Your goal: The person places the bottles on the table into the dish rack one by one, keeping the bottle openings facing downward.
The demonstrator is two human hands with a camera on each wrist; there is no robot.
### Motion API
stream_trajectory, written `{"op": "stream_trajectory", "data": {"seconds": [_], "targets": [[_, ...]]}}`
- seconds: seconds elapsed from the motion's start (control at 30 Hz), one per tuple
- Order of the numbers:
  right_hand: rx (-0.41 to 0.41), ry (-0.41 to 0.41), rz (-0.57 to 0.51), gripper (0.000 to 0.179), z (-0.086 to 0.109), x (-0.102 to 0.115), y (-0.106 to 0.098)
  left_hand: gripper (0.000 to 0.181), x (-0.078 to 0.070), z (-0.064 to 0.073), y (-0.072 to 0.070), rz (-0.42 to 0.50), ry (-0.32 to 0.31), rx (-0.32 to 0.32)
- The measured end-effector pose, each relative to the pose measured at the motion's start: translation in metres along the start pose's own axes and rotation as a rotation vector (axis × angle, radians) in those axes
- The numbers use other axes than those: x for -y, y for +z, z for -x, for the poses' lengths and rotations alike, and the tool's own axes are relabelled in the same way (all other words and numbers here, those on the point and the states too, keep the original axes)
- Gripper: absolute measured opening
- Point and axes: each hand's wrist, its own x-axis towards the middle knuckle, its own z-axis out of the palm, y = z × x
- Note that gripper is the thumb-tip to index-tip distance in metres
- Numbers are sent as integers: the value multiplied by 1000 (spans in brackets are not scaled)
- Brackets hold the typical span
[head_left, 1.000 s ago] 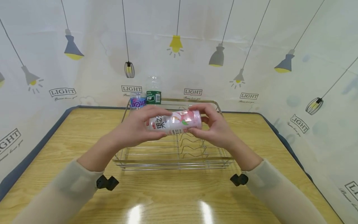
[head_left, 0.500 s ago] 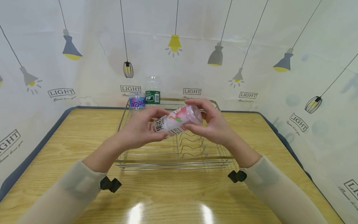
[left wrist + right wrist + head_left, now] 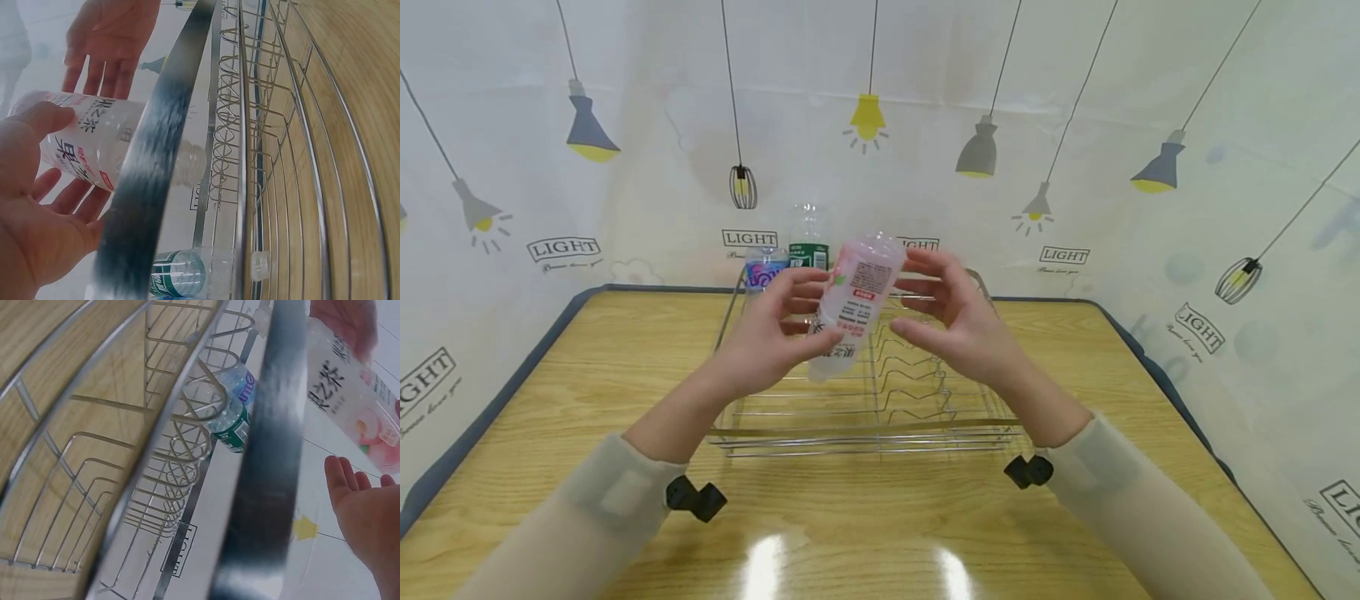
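Observation:
A clear plastic drink bottle [image 3: 867, 287] with a pink and white peach label hangs over the wire dish rack [image 3: 865, 430], tilted, its base up and its neck down. My left hand [image 3: 763, 337] grips it around the middle, thumb on the near side. The threaded neck shows behind the rack's flat rail in the left wrist view, where dark lettering marks the bottle [image 3: 87, 134]. Beside the bottle's right side, my right hand [image 3: 966, 337] has its fingers spread and its thumb apart from it. In the right wrist view this hand [image 3: 369, 519] holds nothing.
Two more bottles stand upside down at the rack's back left: one with a blue-purple label [image 3: 765, 273], one with a green label [image 3: 810, 254]. Wavy wire dividers [image 3: 917, 387] fill the rack's right half. A wooden table [image 3: 865, 517] lies beneath; a lamp-printed curtain [image 3: 662, 150] hangs behind.
The peach bottle has turned from nearly level to steeply tilted, base up, and its printed text panel now faces me. My right hand has let go of its base end.

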Motion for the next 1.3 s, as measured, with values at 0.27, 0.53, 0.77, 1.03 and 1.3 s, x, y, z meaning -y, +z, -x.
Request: {"op": "stream_trajectory", "data": {"seconds": [0.27, 0.53, 0.77, 1.03, 1.3], "targets": [[41, 96, 0, 78, 0, -6, 12, 73, 4, -1, 3, 79, -40, 12], [60, 139, -33, 80, -4, -4, 21, 75, 4, 0, 6, 109, -49, 19], [62, 176, -54, 80, -5, -5, 24, 74, 6, 1, 8, 109, -21, 18], [56, 194, -47, 77, -8, -5, 26, 73, 6, 1, 7, 114, -22, 16], [71, 236, -77, 74, -8, -4, 28, 72, 9, 3, 6, 119, -17, 27]]}}
